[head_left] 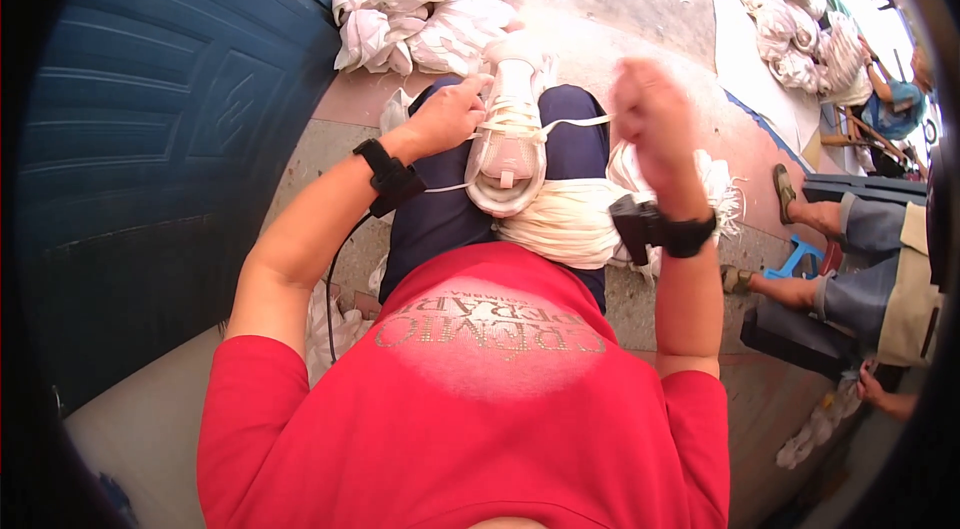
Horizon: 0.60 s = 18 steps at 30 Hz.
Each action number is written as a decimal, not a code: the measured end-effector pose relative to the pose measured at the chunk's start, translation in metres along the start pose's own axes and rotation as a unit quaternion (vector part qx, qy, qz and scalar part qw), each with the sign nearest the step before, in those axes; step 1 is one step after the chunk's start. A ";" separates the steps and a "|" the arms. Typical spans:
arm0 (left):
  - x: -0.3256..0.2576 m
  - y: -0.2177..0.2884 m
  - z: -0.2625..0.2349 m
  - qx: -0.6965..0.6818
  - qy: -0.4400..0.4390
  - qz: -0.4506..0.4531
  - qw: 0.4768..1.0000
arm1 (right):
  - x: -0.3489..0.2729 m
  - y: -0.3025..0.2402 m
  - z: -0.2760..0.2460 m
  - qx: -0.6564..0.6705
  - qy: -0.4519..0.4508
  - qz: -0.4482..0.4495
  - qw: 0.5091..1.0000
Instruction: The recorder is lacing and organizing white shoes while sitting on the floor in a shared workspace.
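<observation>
A pale pink and white sneaker (505, 151) lies between my thighs, its heel opening toward me and its toe pointing away. Cream lace crosses its front in several rows. At the shoe's left edge, my left hand (448, 116) has its fingers curled together; what they pinch is hidden. Raised on the right, my right hand (652, 114) is closed and blurred by motion. A flat cream shoelace (580, 123) stretches from the shoe's eyelets to it. Across my lap, right of the heel, rests a thick bundle of cream laces (562, 225).
White and pinkish bundles (420, 4) are heaped on the floor ahead. More white bundles (800, 34) lie at the far right. A dark blue panelled door (180, 109) stands close on my left. Another person's legs (860, 269) are at the right, near a blue plastic object (800, 255).
</observation>
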<state>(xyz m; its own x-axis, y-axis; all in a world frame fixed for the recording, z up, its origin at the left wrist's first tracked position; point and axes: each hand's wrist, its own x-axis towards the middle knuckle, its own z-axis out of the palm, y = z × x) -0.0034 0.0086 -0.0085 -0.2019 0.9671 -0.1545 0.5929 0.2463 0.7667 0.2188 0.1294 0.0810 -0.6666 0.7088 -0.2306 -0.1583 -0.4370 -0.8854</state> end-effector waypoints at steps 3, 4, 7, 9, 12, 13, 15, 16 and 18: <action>-0.006 0.006 0.003 0.039 -0.043 0.037 0.998 | -0.001 0.068 0.027 -0.157 -0.034 0.196 0.967; -0.007 0.006 0.002 0.038 -0.041 0.036 0.998 | 0.000 0.088 0.027 -0.175 -0.083 0.226 0.955; -0.007 0.004 -0.002 0.055 -0.045 0.019 0.997 | 0.003 0.120 0.039 -0.207 -0.062 0.190 0.958; -0.008 0.001 -0.004 -0.013 -0.050 0.002 0.999 | 0.005 0.126 0.045 -0.212 -0.059 0.183 0.958; -0.009 0.001 -0.003 -0.060 -0.050 -0.044 0.996 | 0.014 0.137 0.050 -0.343 -0.093 0.124 0.926; -0.009 0.003 -0.002 -0.083 -0.057 -0.053 0.994 | 0.021 0.149 0.046 -0.444 -0.094 0.076 0.888; -0.009 -0.002 0.000 -0.092 -0.053 -0.058 0.993 | 0.024 0.145 0.052 -0.541 -0.100 0.026 0.835; -0.009 -0.004 0.000 -0.101 -0.051 -0.063 0.992 | 0.023 0.142 0.052 -0.599 -0.113 -0.012 0.793; -0.006 -0.003 -0.001 -0.122 -0.051 -0.064 0.989 | 0.022 0.132 0.053 -0.654 -0.124 -0.050 0.744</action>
<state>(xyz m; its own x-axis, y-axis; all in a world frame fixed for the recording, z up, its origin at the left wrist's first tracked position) -0.0047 0.0019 -0.0086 -0.1764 0.9333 -0.3128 0.3591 0.3569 0.8624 0.1448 0.0581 -0.0197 -0.8389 0.5067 -0.1989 0.5204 0.6396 -0.5658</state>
